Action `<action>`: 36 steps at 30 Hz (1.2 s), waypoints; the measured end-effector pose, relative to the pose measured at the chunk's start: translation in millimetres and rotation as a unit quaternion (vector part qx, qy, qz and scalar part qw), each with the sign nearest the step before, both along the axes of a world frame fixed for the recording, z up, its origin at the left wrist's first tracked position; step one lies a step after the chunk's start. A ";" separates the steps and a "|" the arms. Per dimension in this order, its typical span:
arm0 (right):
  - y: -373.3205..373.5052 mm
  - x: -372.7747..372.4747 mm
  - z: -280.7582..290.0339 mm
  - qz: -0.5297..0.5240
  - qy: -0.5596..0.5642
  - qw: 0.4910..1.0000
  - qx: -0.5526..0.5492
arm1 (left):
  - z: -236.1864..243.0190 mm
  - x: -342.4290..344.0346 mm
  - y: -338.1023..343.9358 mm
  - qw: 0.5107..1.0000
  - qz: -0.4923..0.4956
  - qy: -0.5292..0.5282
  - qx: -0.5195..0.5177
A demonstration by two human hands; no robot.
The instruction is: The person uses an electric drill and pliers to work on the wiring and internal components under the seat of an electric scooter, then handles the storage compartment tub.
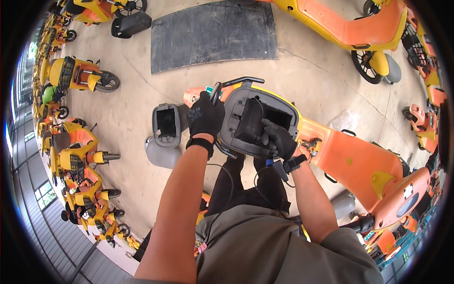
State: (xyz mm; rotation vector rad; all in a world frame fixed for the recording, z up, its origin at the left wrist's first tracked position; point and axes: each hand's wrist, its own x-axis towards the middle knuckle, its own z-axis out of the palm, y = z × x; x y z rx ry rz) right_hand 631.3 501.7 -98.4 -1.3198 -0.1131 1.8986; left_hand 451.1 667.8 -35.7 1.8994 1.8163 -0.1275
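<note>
My left hand, in a black glove, is closed around a dark grey bar-shaped thing with a rounded end. It is beside the left rim of an orange and yellow scooter's open grey seat compartment; whether the bar belongs to the scooter I cannot tell. My right hand, also gloved in black, has its fingers curled at the edge of a black panel inside the compartment. That panel stands tilted beside a dark opening. A grey frame-like lid lies to the left of my left hand.
The scooter's orange body stretches right to its handlebar. A black mat lies on the concrete floor beyond. Other scooters stand along the left, and another at the far right. A thin cable hangs by my legs.
</note>
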 end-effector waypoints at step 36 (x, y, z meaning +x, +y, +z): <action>8.8 -30.7 -62.1 0.069 -0.077 0.985 0.136 | -15.3 -0.4 -2.9 0.998 0.002 -0.021 0.066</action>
